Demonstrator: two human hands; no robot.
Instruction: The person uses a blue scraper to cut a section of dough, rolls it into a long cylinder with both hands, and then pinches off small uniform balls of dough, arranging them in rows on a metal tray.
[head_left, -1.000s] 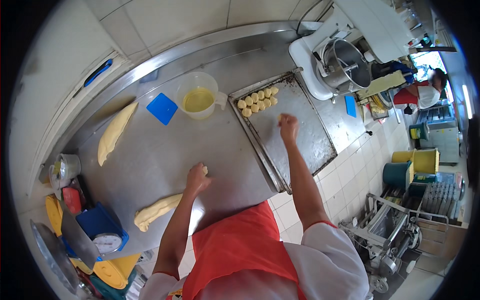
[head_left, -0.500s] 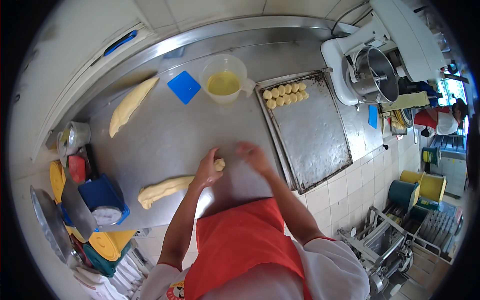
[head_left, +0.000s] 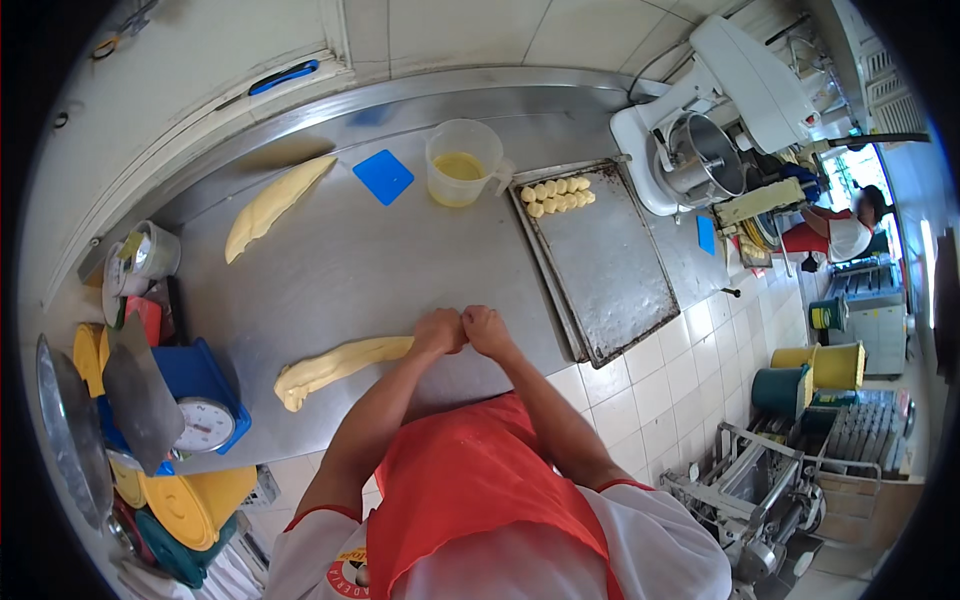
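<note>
My left hand (head_left: 439, 332) and my right hand (head_left: 483, 330) meet at the counter's front, both closed, fingers touching. The left is around dough, largely hidden; what the right grips is hidden. A long rope of pale dough (head_left: 340, 365) runs leftward from beside my left hand. A second dough length (head_left: 275, 208) lies at the back left. On a worn metal baking tray (head_left: 600, 270), several small dough balls (head_left: 555, 198) sit in two rows at the rear.
Steel counter (head_left: 380, 260) holds a jug of yellow liquid (head_left: 460, 170), blue square scraper (head_left: 383, 177), mixer (head_left: 700, 160) back right, scale (head_left: 203, 424) and tubs left. A co-worker (head_left: 840, 230) stands far right. Buckets (head_left: 835, 365) and a metal machine (head_left: 730, 490) stand on the floor.
My right hand has come back from the tray to join my left hand above the counter's front. Earlier, a dough piece showed in my left hand; now it is mostly covered.
</note>
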